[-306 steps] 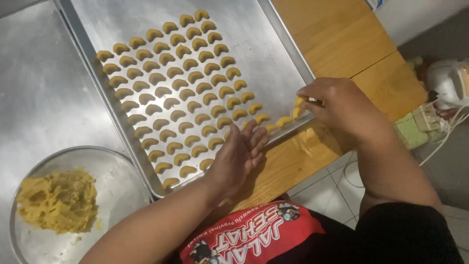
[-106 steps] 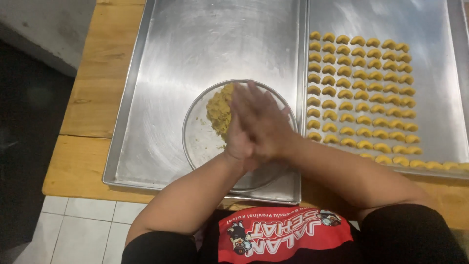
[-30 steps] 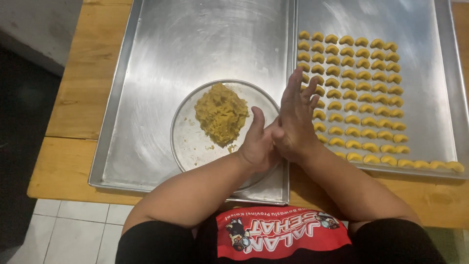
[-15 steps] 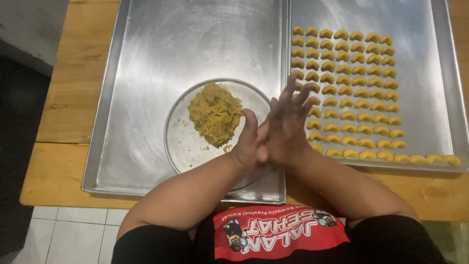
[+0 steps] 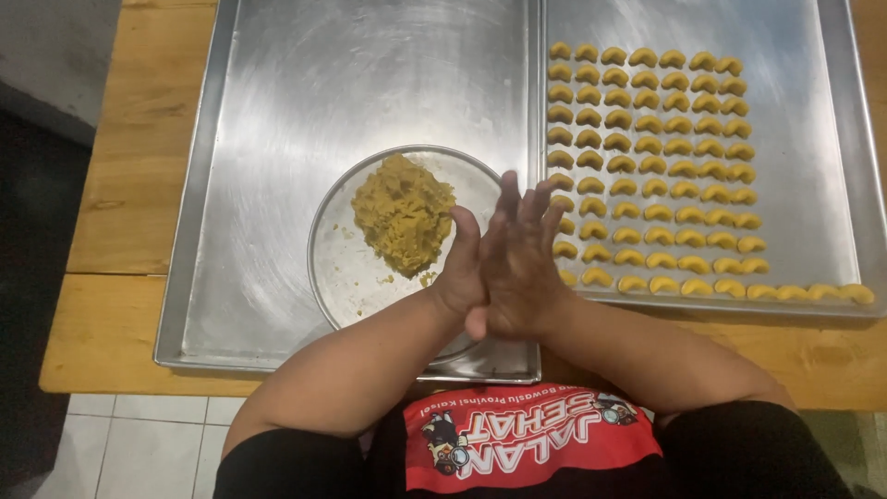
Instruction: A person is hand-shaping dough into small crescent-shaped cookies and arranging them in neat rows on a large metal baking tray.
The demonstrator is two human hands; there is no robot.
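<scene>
- Wooden tabletop [image 5: 120, 314], seen from above, carries two metal trays side by side; pale floor tiles show below its near edge.
- Nearest the viewer: a red cloth panel with print on a dark garment, from which both forearms reach forward over the near edge of the tabletop.
- Left hand [image 5: 459, 273] and right hand [image 5: 517, 263] meet palm to palm above the seam between the trays, fingers straight and pressed flat together. Whether a piece of dough lies between the palms cannot be told; nothing shows at their edges.
- Change: half a second earlier the right fingers were fanned apart and offset from the left palm; they have now closed up and aligned with it, which reads as one stroke of a rolling motion between the palms rather than a pause.
- Just beyond the hands, on the left tray [image 5: 277, 139], a round metal plate [image 5: 342, 268] sits at the near right corner and holds a heap of yellow dough [image 5: 402, 212], with a few crumbs beside it. The heap looks unchanged over the last second.
- Right tray [image 5: 813, 55]: crescent-shaped dough pieces [image 5: 647, 166] lie in even rows across its left part and middle, the nearest row running along the near edge toward the right corner. The far right part is bare metal.
</scene>
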